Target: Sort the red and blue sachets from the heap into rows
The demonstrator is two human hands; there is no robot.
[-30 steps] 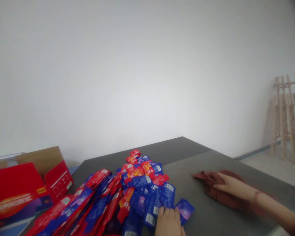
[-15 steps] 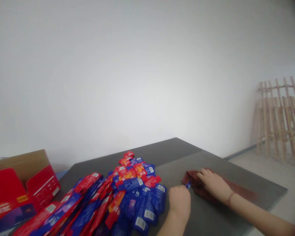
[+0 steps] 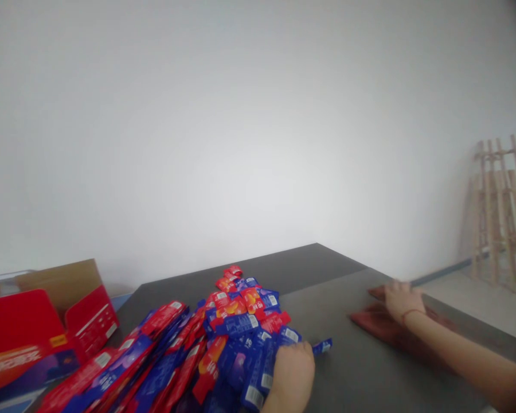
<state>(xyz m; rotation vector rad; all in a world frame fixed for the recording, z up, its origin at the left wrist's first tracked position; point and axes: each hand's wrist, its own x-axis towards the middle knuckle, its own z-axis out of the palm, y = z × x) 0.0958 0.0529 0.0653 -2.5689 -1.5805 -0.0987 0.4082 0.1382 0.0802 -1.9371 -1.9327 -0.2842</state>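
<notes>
My left hand (image 3: 294, 370) is closed beside the pile's right edge, and a small blue packet (image 3: 323, 346) sticks out past its fingers. Under my right hand (image 3: 403, 300) lies a crumpled brown cloth (image 3: 376, 327) on the dark table; the fingers curl down onto it, somewhat blurred. A heap of red and blue packets (image 3: 236, 324) with white barcode labels spreads to the left of my left hand. Longer red and blue packets (image 3: 124, 367) lie in a slanting row further left.
An open red and purple cardboard box (image 3: 19, 327) stands at the far left. The grey tabletop (image 3: 318, 287) runs back to a plain white wall (image 3: 258, 126). Bamboo-like wooden racks (image 3: 505, 206) lean on the wall at the right, above a pale floor.
My right hand has slid to the right and away with the cloth. My left hand has shifted left and down towards the heap, with the blue packet showing more. The view has turned slightly left.
</notes>
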